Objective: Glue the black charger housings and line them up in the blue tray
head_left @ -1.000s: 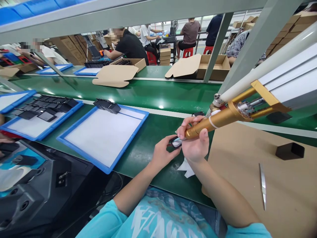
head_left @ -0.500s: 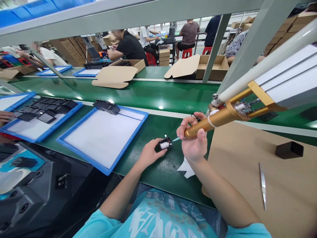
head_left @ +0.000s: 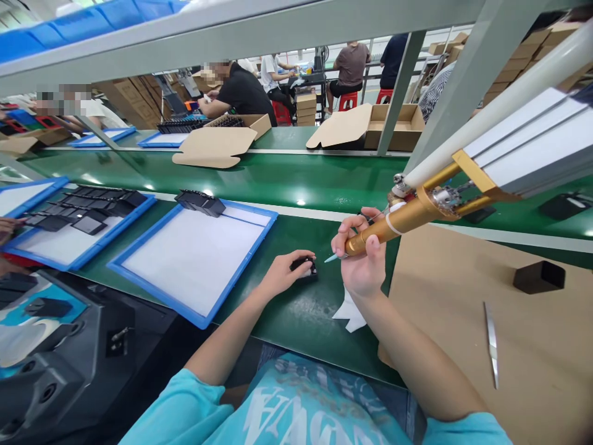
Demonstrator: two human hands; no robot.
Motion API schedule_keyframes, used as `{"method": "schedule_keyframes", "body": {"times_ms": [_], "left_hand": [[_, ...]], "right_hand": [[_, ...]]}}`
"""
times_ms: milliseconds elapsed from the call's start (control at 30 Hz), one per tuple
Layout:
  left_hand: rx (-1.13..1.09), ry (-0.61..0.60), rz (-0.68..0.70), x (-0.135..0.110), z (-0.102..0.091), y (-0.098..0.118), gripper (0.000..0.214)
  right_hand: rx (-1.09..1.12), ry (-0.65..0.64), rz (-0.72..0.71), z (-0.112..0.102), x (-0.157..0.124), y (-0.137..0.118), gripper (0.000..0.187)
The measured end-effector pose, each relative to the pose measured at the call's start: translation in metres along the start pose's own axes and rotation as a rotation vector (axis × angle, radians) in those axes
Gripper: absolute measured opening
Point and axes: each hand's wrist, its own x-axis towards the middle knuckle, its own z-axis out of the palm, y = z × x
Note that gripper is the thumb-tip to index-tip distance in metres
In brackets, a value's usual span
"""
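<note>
My right hand [head_left: 364, 259] is wrapped round the gold barrel of a glue dispenser [head_left: 407, 216] that hangs from a white tube, its pale tip pointing left over the green belt [head_left: 296, 179]. My left hand [head_left: 282, 273] is closed on a small black part [head_left: 306, 266] and presses it down on the belt, a short way left of the tip. A white scrap of paper [head_left: 348, 312] lies on the belt just below my right wrist.
An empty blue-framed white tray [head_left: 194, 253] lies left of my hands, a second blue tray [head_left: 69, 222] with several black parts beyond it. A brown cardboard sheet [head_left: 486, 309] at right carries a black block [head_left: 540, 276] and metal tweezers [head_left: 491, 343]. Other people work across the belt.
My left hand has drawn the black part away from the dispenser tip and lowered it onto the belt. My right hand stays on the dispenser, nearly still.
</note>
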Motion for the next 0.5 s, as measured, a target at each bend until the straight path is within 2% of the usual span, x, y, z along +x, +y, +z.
{"method": "schedule_keyframes", "body": {"times_ms": [133,233,500], "left_hand": [[0.175,-0.022,0.199,-0.008,-0.001,-0.006,0.029],[0.200,-0.013,0.264,-0.008,0.005,-0.009,0.027],[0.067,0.089,0.093,-0.012,0.028,-0.003,0.020]], "right_hand": [[0.019,-0.009,-0.004,-0.001,0.000,0.001,0.033],[0.028,-0.014,-0.014,-0.002,0.000,0.001,0.031],[0.009,-0.020,-0.030,-0.002,0.001,0.002,0.031]]}}
